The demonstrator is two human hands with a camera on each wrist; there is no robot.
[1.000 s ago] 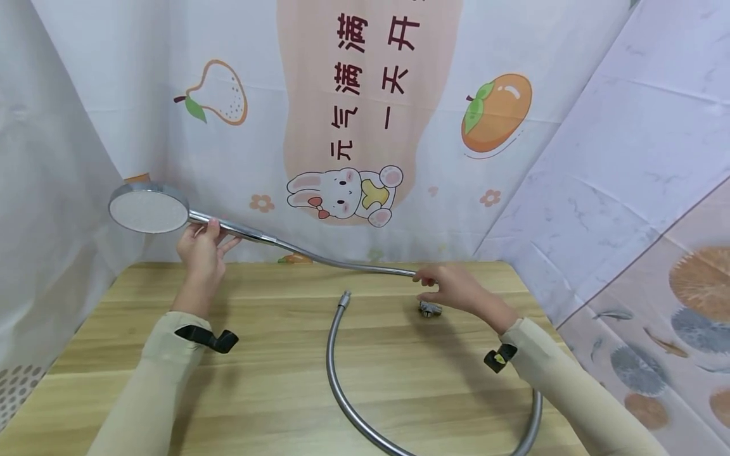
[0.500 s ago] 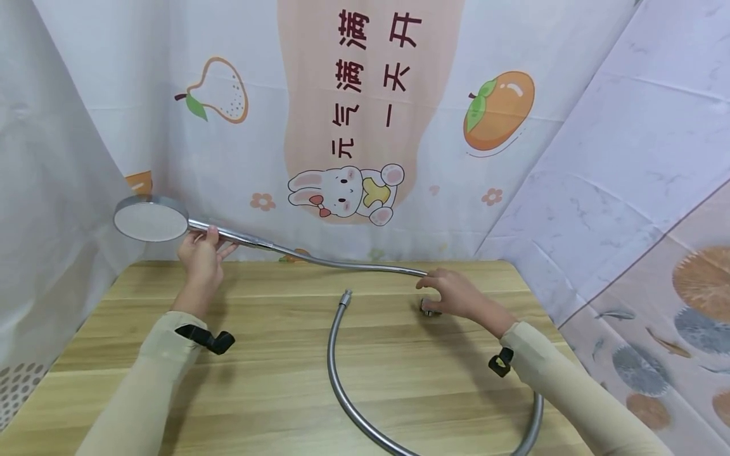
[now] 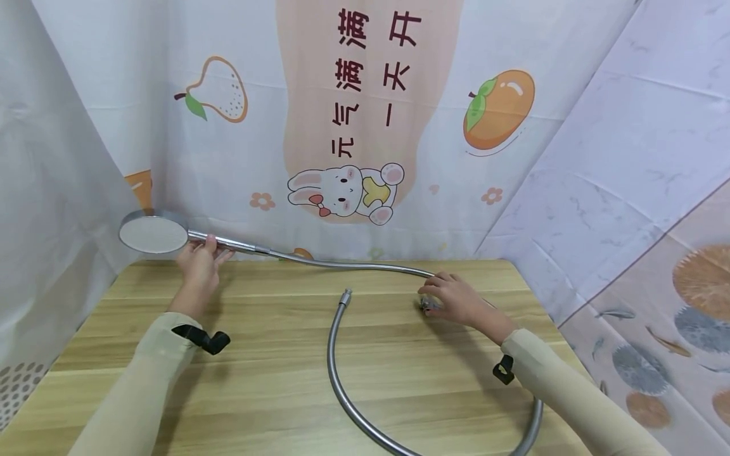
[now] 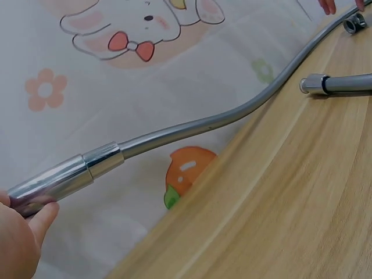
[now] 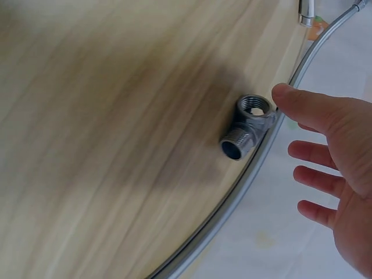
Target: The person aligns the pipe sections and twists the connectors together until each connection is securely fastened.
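Note:
At the back left, my left hand [image 3: 199, 266] grips the chrome handle [image 4: 52, 183] of a hand shower with a round white-faced head [image 3: 153, 233]. Its metal shower hose [image 3: 353, 265] runs from the handle along the table's back edge. My right hand [image 3: 459, 301] is at the back right with its fingers apart, beside that hose. Near its thumb a small threaded chrome tee fitting [image 5: 247, 125] sits on the table, partly covered by the hand in the head view. The hose's loose end [image 3: 345, 299] points toward the back at the middle.
The hose makes a wide loop [image 3: 371, 430] on the wood-grain table [image 3: 256, 354], dropping out of view at the front edge. A printed fabric curtain [image 3: 239, 158] stands right behind the table, with more cloth at both sides.
My left hand has lowered the shower head, so the hose lies closer to the table's back edge. My right hand has moved slightly right and lower, beside the tee fitting.

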